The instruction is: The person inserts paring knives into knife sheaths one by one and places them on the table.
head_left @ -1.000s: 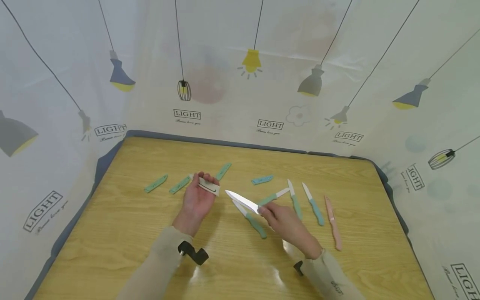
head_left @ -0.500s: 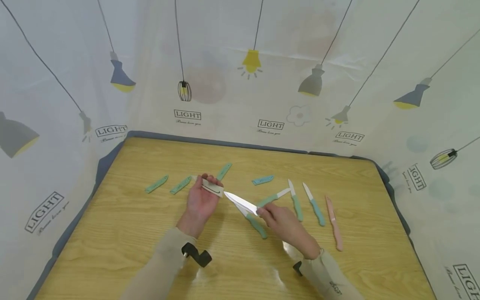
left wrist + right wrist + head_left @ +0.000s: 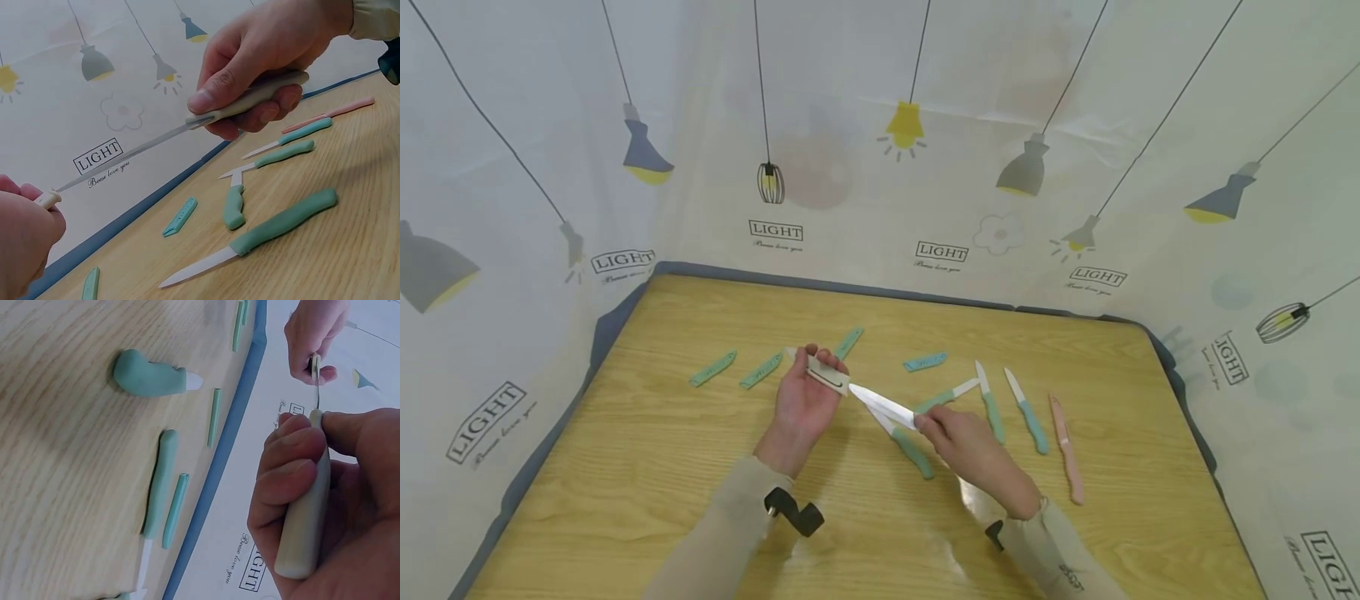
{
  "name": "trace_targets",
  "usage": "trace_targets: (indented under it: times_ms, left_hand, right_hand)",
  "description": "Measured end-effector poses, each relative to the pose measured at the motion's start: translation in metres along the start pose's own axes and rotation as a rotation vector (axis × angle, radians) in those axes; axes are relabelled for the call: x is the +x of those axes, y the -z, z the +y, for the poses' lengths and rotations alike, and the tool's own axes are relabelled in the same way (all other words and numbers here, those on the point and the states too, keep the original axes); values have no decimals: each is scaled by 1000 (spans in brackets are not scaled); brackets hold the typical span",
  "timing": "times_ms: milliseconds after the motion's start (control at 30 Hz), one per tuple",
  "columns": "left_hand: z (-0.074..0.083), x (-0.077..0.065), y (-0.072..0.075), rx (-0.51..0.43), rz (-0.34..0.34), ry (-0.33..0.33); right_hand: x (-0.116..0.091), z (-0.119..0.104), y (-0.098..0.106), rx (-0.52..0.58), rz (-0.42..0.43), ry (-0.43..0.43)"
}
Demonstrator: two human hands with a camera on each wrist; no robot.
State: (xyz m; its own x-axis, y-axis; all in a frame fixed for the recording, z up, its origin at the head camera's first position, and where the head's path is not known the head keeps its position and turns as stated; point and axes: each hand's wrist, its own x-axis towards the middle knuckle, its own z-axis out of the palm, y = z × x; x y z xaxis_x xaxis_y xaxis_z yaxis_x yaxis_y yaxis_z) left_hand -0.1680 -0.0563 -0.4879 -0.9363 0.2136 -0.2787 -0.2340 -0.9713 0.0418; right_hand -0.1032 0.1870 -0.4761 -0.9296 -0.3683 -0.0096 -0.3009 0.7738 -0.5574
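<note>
My left hand holds a cream knife sheath, its mouth facing right, with the fingers curled around it. In my right hand is a knife with a cream handle and a bare silver blade. The blade points left, and its tip is at the sheath's mouth in the left wrist view; how far inside it reaches is too small to tell. Both hands are above the table. Below the blade lies a green-handled knife, its pale blade partly hidden in the head view.
More knives lie to the right: two green-handled ones, a blue-handled one and an all-pink one. Several green sheaths lie at the left and behind my left hand. A blue sheath sits farther back on the wooden table.
My left hand has shifted slightly right with the sheath, closing the gap to the blade tip. My right hand has stayed almost still. The knives on the table have not moved.
</note>
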Motion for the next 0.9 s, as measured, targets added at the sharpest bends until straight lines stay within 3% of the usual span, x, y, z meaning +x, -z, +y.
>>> trace_targets:
  times_ms: [367, 767, 900]
  left_hand:
    - [-4, 1, 2, 21, -6, -16]
    - [-14, 1, -1, 100, 0, -31]
    - [-15, 0, -2, 137, -3, -50]
  right_hand:
    - [3, -13, 2, -114, 38, 20]
    - [9, -18, -1, -133, 69, 32]
    - [10, -16, -1, -112, 40, 40]
